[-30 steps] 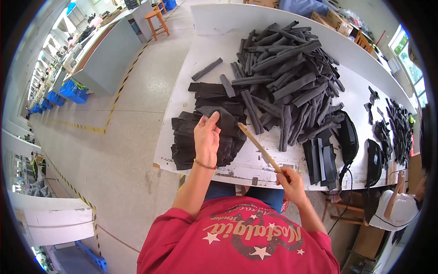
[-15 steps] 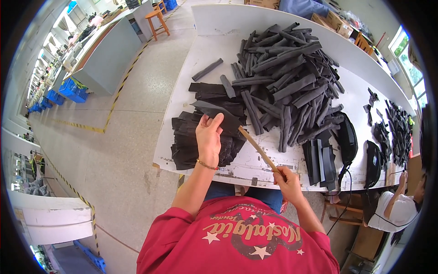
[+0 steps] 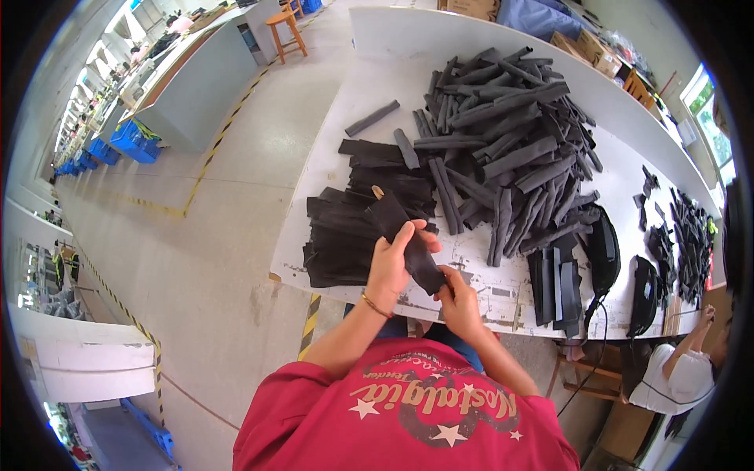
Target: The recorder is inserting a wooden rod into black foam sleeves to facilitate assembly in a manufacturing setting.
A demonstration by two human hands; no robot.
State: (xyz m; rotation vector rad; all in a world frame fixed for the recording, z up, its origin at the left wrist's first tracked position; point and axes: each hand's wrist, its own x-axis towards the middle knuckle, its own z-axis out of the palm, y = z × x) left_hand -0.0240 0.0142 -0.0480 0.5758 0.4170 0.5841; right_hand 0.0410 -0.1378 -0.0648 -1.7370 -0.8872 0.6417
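Observation:
A black fabric tube (image 3: 399, 228) slants in front of me, sleeved over a flat wooden stick (image 3: 378, 191) whose rounded tip pokes out of the far end. My left hand (image 3: 394, 263) is wrapped round the tube's middle. Down at the near end, my right hand (image 3: 458, 300) pinches the fabric; whether it also grips the stick is hidden. Just beyond and left of my hands lies a stack of flat black fabric pieces (image 3: 342, 243). A large heap of dark grey rolled fabric tubes (image 3: 510, 125) covers the middle of the table.
Two loose tubes (image 3: 373, 118) lie left of the heap on the white table (image 3: 322, 169). To the right are flat dark strips (image 3: 554, 286), black curved pouches (image 3: 603, 247) and a cord. A co-worker (image 3: 675, 377) sits at the far right. A raised panel (image 3: 487, 38) edges the table's back.
The fabric piece has gone over the stick and now covers most of it. My right hand has moved left and in, onto the fabric's near end; my left hand has come nearer.

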